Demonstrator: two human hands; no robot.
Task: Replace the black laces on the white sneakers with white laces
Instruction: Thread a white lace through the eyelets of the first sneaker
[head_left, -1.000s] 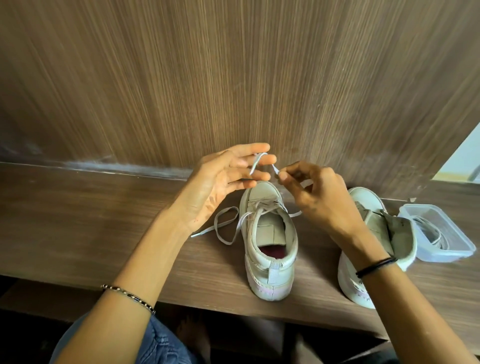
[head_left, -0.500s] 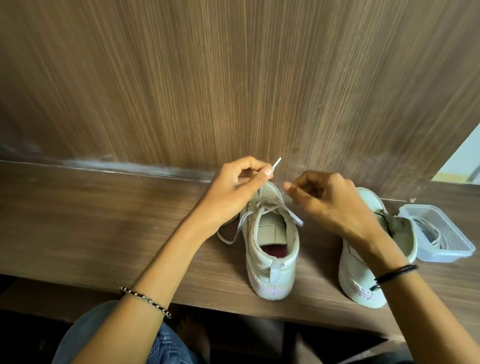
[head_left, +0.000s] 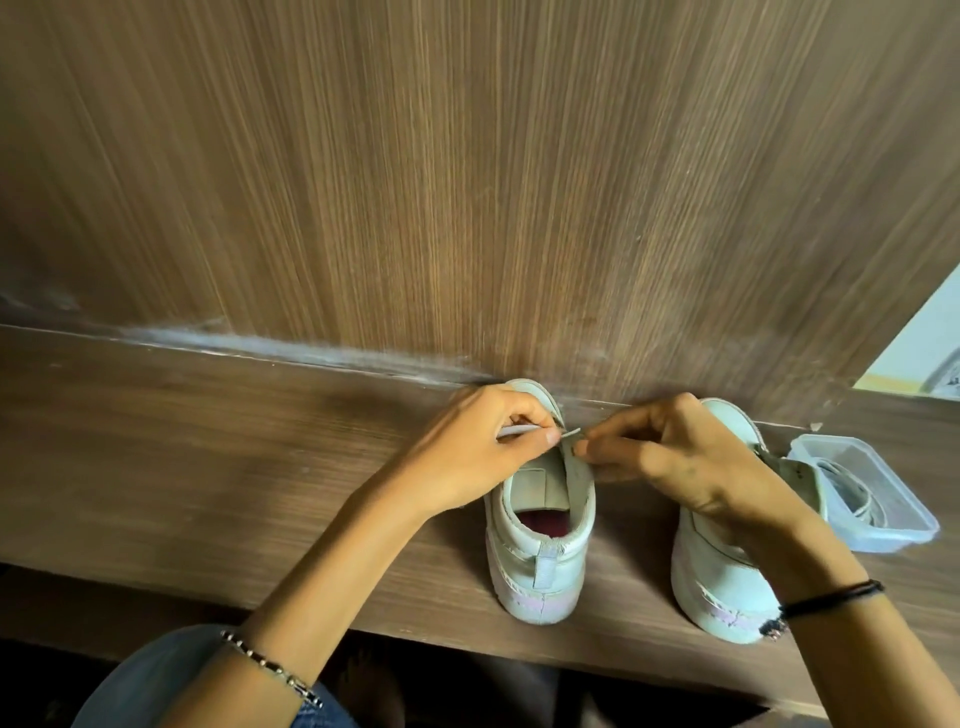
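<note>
Head view, left hand (head_left: 483, 457): we see thumb and forefinger pinching a white lace (head_left: 519, 429) over the toe of the left sneaker (head_left: 540, 551); the lace tip points at the right hand.
Right hand (head_left: 691, 467): fingers curled, pinching that sneaker's right eyelet edge.
Left sneaker: heel near the front edge of the shelf (head_left: 208, 467), toe touching the back panel (head_left: 467, 182).
Right sneaker (head_left: 727, 582): just beside it, a narrow gap between them, partly under our right wrist.
Tub (head_left: 883, 535): touching the right sneaker's far side, coiled laces (head_left: 852, 493) inside.
Open room: bare shelf stretches left of our left arm.
</note>
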